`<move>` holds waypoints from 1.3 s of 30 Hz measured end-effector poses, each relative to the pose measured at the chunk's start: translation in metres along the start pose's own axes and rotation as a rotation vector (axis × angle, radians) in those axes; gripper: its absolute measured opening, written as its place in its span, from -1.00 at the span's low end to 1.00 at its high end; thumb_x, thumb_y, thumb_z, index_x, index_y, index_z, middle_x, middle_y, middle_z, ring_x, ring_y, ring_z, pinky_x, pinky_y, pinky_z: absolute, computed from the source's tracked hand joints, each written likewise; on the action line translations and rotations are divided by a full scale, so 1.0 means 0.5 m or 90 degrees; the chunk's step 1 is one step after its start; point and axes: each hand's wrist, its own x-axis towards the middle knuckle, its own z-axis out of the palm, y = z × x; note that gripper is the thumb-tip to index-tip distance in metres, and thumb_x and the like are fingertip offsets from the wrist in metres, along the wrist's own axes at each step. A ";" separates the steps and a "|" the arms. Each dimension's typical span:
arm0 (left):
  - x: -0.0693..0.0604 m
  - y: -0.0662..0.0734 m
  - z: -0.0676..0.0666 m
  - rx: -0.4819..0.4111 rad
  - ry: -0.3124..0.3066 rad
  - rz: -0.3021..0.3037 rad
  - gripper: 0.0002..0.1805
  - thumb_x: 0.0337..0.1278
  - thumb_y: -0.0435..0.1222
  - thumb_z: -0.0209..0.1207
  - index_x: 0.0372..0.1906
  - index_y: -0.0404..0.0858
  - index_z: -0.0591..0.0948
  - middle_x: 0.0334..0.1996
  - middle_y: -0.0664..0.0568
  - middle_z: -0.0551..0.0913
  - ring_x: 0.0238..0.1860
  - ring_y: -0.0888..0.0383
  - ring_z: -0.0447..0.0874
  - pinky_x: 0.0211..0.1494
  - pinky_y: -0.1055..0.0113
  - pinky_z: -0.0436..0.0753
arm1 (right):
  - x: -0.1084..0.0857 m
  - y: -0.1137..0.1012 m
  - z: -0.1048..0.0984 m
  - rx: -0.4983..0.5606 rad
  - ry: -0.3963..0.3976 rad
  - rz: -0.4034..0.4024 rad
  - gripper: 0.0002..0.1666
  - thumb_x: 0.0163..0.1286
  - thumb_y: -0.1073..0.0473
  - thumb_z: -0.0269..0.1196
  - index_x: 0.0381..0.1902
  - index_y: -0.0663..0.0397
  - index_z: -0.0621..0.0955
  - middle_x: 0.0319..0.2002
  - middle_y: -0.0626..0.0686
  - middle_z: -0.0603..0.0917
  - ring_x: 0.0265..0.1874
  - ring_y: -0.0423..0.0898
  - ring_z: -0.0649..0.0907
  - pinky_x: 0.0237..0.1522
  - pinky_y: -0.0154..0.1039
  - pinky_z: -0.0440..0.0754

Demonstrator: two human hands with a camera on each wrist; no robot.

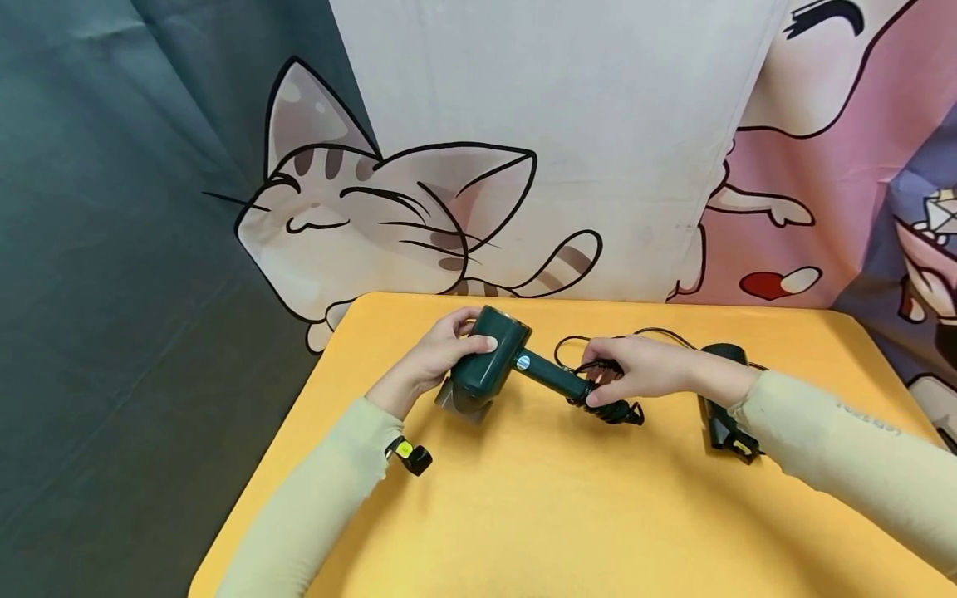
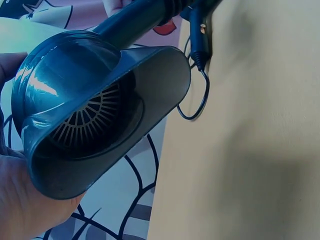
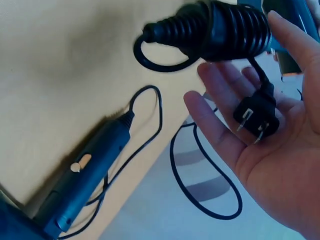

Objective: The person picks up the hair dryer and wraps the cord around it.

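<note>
A dark green hair dryer (image 1: 489, 353) hangs tilted above the yellow table, its handle pointing right. My left hand (image 1: 437, 353) grips its barrel, thumb on the near side. In the left wrist view its wide flat nozzle (image 2: 162, 80) faces the camera, with a round grille inside. A black cord (image 3: 230, 30) is wound around the handle's end. My right hand (image 1: 646, 365) is at that end, its thumb touching the coils. In the right wrist view the fingers are spread and loosely bent, and a two-pin plug (image 3: 257, 117) dangles in front of the palm.
A second dark appliance (image 1: 721, 415), with a slide switch on its handle, lies on the table (image 1: 568, 515) at the right. Its thin cord (image 1: 661, 330) loops toward the back edge. A cartoon cat backdrop (image 1: 359, 232) stands behind the table.
</note>
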 end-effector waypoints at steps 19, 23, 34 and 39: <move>0.045 0.016 -0.024 0.047 -0.077 -0.038 -0.33 0.39 -0.32 0.23 0.52 -0.37 0.34 0.24 -0.33 0.62 0.05 -0.02 0.74 0.13 0.10 0.76 | -0.009 0.046 0.096 0.109 0.075 -0.023 -0.45 0.42 -0.10 0.47 0.18 -0.02 0.52 -0.03 -0.11 0.71 -0.16 -0.15 0.65 -0.06 -0.19 0.61; 0.058 0.024 -0.036 0.062 -0.111 -0.063 -0.36 0.41 -0.32 0.22 0.51 -0.36 0.36 0.24 -0.31 0.62 0.04 -0.01 0.75 0.13 0.10 0.76 | -0.009 0.049 0.118 0.146 0.071 -0.040 -0.49 0.48 -0.06 0.43 0.21 0.02 0.52 0.02 -0.06 0.71 -0.09 -0.14 0.68 -0.01 -0.19 0.65; 0.081 0.042 -0.062 0.145 -0.179 -0.106 -0.34 0.33 -0.22 0.27 0.44 -0.33 0.39 0.25 -0.29 0.61 0.07 -0.10 0.75 0.10 -0.03 0.78 | -0.012 0.053 0.148 0.072 0.150 -0.074 -0.42 0.50 -0.08 0.41 0.34 0.02 0.58 -0.18 -0.17 0.69 -0.33 -0.27 0.61 -0.24 -0.26 0.60; 0.093 0.055 -0.065 0.193 -0.193 -0.128 -0.34 0.30 -0.16 0.28 0.42 -0.33 0.42 0.24 -0.28 0.62 0.08 -0.11 0.73 0.09 -0.02 0.78 | -0.011 0.057 0.173 0.147 0.156 -0.031 -0.32 0.47 -0.08 0.43 0.43 0.04 0.57 -0.05 -0.07 0.75 -0.26 -0.24 0.67 -0.16 -0.27 0.65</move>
